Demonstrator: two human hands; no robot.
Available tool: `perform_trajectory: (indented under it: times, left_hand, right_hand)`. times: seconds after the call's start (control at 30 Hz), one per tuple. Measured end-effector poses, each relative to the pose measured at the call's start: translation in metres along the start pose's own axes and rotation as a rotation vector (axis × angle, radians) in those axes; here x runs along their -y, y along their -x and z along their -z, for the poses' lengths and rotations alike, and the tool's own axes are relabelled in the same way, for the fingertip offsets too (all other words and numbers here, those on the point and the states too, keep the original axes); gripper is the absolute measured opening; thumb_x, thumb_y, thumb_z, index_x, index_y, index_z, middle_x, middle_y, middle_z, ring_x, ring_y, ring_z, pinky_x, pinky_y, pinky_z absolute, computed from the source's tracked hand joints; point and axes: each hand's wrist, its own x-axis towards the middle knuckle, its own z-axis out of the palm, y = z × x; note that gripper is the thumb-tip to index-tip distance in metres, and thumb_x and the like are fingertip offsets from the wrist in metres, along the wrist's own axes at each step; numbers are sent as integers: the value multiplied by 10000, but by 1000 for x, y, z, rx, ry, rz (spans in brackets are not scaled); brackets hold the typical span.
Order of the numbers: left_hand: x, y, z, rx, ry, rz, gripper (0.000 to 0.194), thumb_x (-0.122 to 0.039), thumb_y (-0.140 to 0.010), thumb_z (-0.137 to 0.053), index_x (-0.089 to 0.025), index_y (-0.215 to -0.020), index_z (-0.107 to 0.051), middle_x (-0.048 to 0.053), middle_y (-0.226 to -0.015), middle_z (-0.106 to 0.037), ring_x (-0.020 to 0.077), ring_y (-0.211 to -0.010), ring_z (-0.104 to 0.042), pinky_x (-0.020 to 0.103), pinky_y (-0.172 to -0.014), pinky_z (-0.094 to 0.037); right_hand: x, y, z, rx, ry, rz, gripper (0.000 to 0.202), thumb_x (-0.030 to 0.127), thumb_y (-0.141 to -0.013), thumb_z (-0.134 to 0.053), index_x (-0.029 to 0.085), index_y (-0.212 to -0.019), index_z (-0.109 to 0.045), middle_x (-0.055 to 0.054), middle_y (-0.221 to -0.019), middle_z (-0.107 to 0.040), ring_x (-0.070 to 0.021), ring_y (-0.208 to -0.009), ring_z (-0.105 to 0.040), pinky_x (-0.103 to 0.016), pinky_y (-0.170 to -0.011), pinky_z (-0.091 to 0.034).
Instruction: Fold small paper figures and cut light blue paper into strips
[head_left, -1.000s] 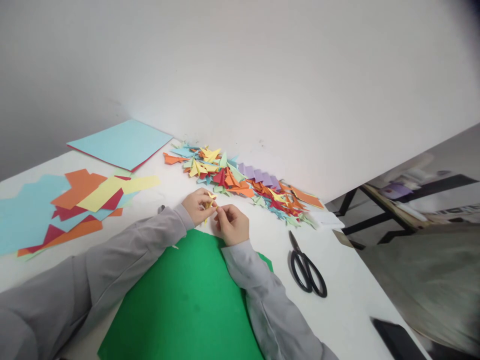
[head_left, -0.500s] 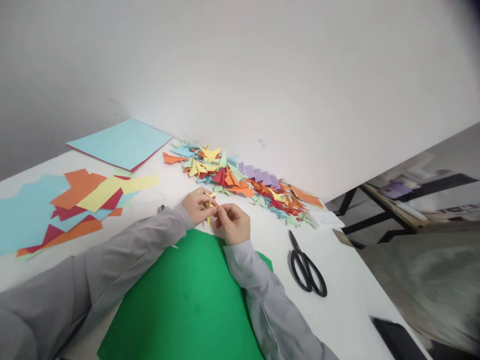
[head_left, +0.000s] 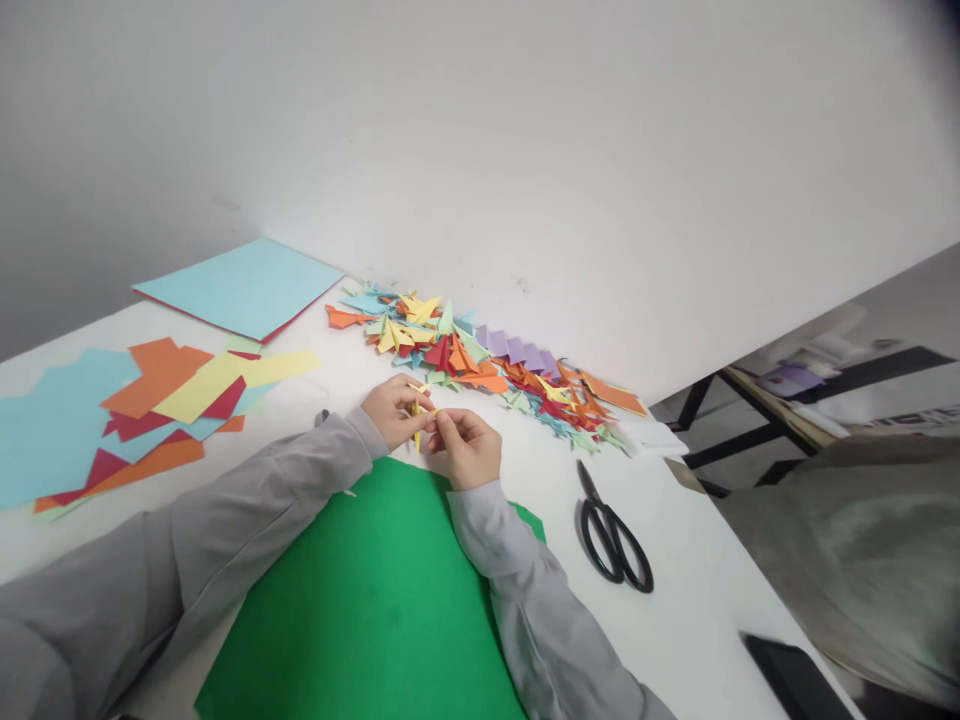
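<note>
Between my two hands is a small folded piece of yellow paper, partly hidden by fingers. My left hand is closed on it in a pinch from the left. From the right, the thumb and fingertips of my right hand pinch its other end. Both hands hover just above the far edge of a green sheet. Beyond them lies a long heap of small folded paper shapes in yellow, red, orange, blue, green and purple.
Black-handled scissors lie right of my right arm. Cut paper pieces overlap at the left, with a light blue sheet behind them. A black flat object rests near the table's right edge. A wall rises behind the table.
My right hand's fingers have shifted very slightly on the yellow paper. Everything else on the table stays in place.
</note>
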Motion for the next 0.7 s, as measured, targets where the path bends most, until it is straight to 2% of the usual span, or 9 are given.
perform_trajectory:
  times: [0.23,0.43,0.7]
  left_hand:
    - [0,0,0,-5,-1,-4,93,-179,-612,-613,-137,-686,-649,77,-867,-528,170,-833,-582,235,-576,-514]
    - [0,1,1,9,-17,1,104,-193,-616,-615,-132,-693,-650,82,-891,-519,166,-807,-585,197,-499,-488]
    - [-3,1,1,17,-66,-20,95,-171,-622,-593,-125,-683,-648,82,-873,-519,139,-726,-580,170,-437,-441]
  right_hand:
    - [0,0,1,13,-42,-4,174,322,-663,-591,155,-635,-553,33,-520,-583,-77,-364,-504,-214,-390,-422]
    - [1,0,0,28,-82,-37,177,324,-646,-594,153,-620,-553,34,-507,-586,-79,-355,-506,-212,-379,-419]
    - [0,0,0,1,-1,-41,150,307,-639,-578,165,-604,-547,42,-482,-577,-79,-341,-489,-211,-365,-406]
